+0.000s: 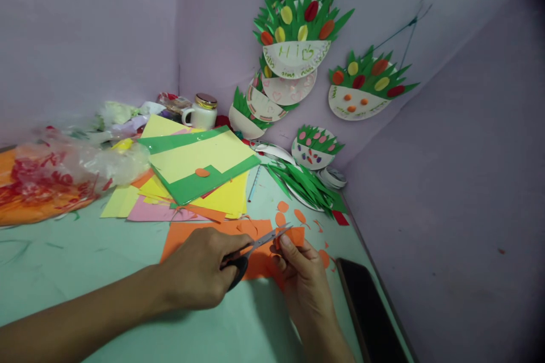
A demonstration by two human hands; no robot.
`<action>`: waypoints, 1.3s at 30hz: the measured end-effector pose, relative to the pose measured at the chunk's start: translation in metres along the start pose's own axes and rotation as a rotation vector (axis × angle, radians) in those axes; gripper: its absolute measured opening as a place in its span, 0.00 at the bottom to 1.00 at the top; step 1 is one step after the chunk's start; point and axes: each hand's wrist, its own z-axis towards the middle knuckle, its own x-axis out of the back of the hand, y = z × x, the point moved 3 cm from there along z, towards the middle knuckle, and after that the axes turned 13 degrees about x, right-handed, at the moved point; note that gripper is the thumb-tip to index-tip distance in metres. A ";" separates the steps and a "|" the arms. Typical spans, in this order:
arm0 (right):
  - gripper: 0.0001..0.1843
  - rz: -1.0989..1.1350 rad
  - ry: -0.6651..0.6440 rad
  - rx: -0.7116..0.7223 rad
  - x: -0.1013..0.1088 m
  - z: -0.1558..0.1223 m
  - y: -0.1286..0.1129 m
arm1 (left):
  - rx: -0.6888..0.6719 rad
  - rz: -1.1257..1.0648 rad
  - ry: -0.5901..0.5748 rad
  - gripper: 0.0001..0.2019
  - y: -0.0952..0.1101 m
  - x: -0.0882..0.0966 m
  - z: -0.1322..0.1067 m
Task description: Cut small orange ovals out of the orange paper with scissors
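Observation:
My left hand (198, 266) is closed around the black handles of a pair of scissors (263, 240), whose blades are slightly apart and point right. Between the thumb and fingers of my right hand (304, 278) is a small orange paper piece (297, 235). The blade tips lie at its upper edge. Beneath both hands a larger orange sheet (183, 238) rests on the table, partly covered by them. Several orange paper ovals (300, 215) and thin offcuts are scattered just beyond my right hand.
Behind lies a stack of coloured paper (200, 153), with plastic bags (76, 164) to its left and a lidded white mug (204, 113) behind. Green paper strips (302, 184) lie at the back right. A dark phone (370, 312) sits along the right edge. Decorated paper plates (296, 59) hang on the wall.

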 end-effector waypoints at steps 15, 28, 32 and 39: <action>0.08 -0.170 -0.140 0.129 0.006 0.005 -0.006 | -0.010 0.029 -0.057 0.11 0.003 0.006 -0.001; 0.10 -0.175 -0.060 0.162 0.010 0.008 -0.008 | -0.012 -0.055 -0.106 0.08 0.001 0.002 0.000; 0.10 -0.169 -0.072 0.188 0.012 0.009 -0.009 | -0.007 -0.046 -0.120 0.10 0.004 0.005 -0.001; 0.11 -0.125 -0.075 0.166 0.010 0.008 -0.009 | 0.005 -0.097 -0.137 0.07 0.003 0.001 0.000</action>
